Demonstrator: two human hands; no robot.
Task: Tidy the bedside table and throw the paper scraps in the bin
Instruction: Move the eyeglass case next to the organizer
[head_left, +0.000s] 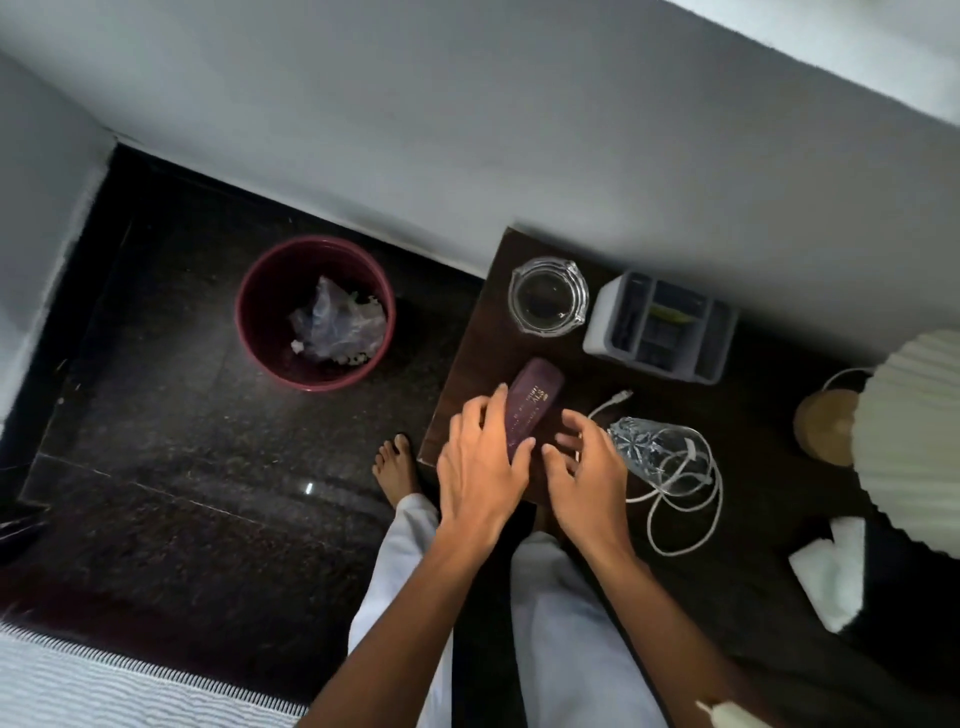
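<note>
A dark purple book (535, 400) stands on the dark wooden bedside table (483, 338), near its front left corner. My left hand (483, 467) rests against the book's left side with fingers spread. My right hand (587, 467) hovers just right of the book, fingers apart and empty. The maroon bin (314, 312) stands on the floor left of the table, with crumpled plastic and paper scraps (337, 325) inside it.
On the table are a glass ashtray (548, 296), a grey organiser box (660, 327), a cut-glass tumbler lying on its side (660, 452), a white cable (680, 499), a lamp with a pleated shade (914, 436) and a white folded cloth (831, 571). A bare foot (395, 462) stands by the table.
</note>
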